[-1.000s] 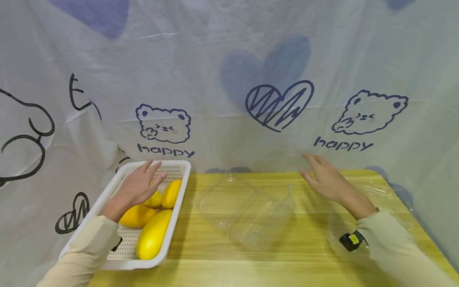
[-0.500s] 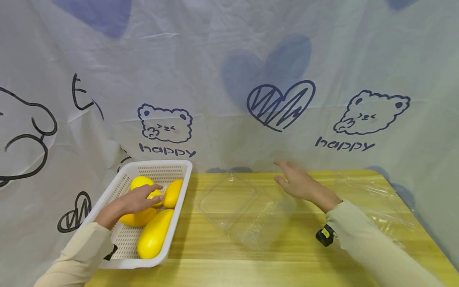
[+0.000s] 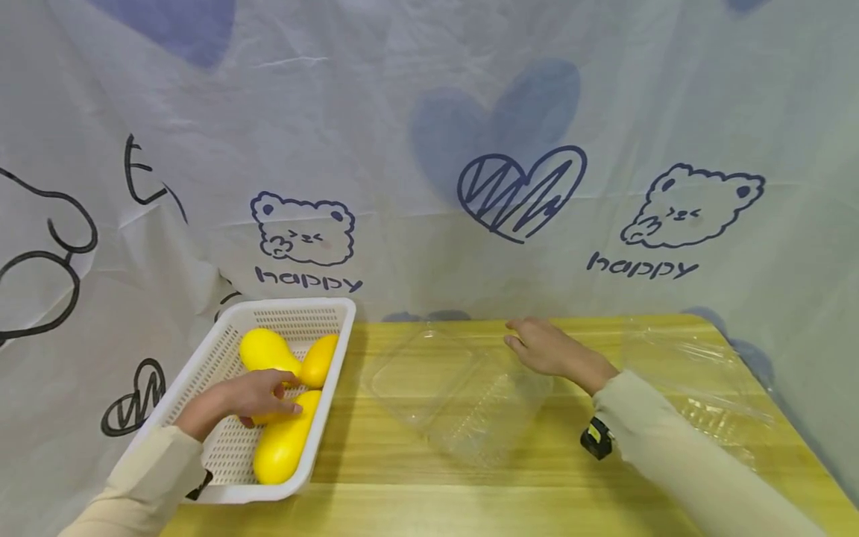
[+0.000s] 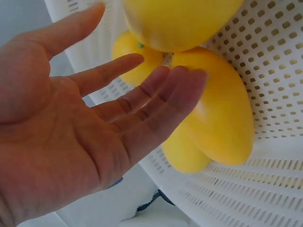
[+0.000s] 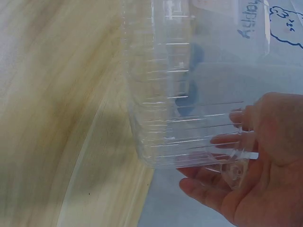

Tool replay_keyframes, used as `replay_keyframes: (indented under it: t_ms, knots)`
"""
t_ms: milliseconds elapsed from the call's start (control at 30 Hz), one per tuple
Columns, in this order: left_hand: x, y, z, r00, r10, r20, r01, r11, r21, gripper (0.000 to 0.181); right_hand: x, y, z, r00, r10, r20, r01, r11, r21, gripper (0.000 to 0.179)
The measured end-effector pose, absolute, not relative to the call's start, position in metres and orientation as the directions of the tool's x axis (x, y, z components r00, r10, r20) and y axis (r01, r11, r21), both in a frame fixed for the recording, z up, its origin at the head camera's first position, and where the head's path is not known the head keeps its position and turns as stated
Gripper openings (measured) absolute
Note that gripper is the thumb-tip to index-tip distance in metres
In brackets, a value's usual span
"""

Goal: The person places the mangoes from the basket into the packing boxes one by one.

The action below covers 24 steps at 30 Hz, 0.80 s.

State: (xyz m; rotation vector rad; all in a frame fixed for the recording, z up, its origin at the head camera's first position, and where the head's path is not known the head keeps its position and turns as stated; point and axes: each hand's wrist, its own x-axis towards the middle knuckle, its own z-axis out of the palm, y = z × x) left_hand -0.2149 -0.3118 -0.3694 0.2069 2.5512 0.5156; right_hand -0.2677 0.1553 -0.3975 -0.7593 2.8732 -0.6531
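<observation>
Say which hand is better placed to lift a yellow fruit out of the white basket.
Left, most likely: the left hand is over the yellow fruit in the white basket, holding nothing. The right hand is away from it, at a clear plastic container.

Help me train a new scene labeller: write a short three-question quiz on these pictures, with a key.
1. Short answer: which of the person's hands is over the yellow fruit in the white basket?

2. True or false: the right hand is outside the basket, at the clear container in the middle of the wooden table.

3. Fill in the blank: in the head view, the word printed under the bear drawing just above the basket is "____".

Key:
1. The left hand.
2. True.
3. happy
</observation>
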Motion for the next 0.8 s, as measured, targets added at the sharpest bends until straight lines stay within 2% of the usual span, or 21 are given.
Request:
replay_keyframes:
  t_ms: [67, 200, 300, 467, 800]
  knots:
    - [-0.212, -0.309, -0.370, -0.842, 0.221, -0.493, 0.019, 0.924, 0.381, 0.070, -0.268, 0.155, -0.398, -0.870, -0.493, 0.011, -0.451, 0.786, -0.424, 0.044]
    - [-0.210, -0.306, -0.370, -0.819, 0.194, -0.540, -0.011, 0.936, 0.353, 0.082, -0.267, 0.157, -0.398, -0.861, -0.509, 0.015, -0.463, 0.771, -0.437, 0.031]
    - [-0.211, -0.305, -0.372, -0.811, 0.190, -0.553, -0.015, 0.939, 0.345, 0.087, -0.264, 0.158, -0.398, -0.855, -0.519, 0.024, -0.475, 0.761, -0.442, 0.032]
    - [-0.211, -0.303, -0.372, -0.805, 0.185, -0.563, -0.031, 0.936, 0.351, 0.087, -0.260, 0.161, -0.402, -0.848, -0.527, 0.053, -0.492, 0.747, -0.447, 0.034]
    - [-0.214, -0.301, -0.368, -0.763, 0.176, -0.622, -0.068, 0.935, 0.348, 0.085, -0.249, 0.170, -0.407, -0.846, -0.532, -0.042, -0.448, 0.751, -0.485, 0.014]
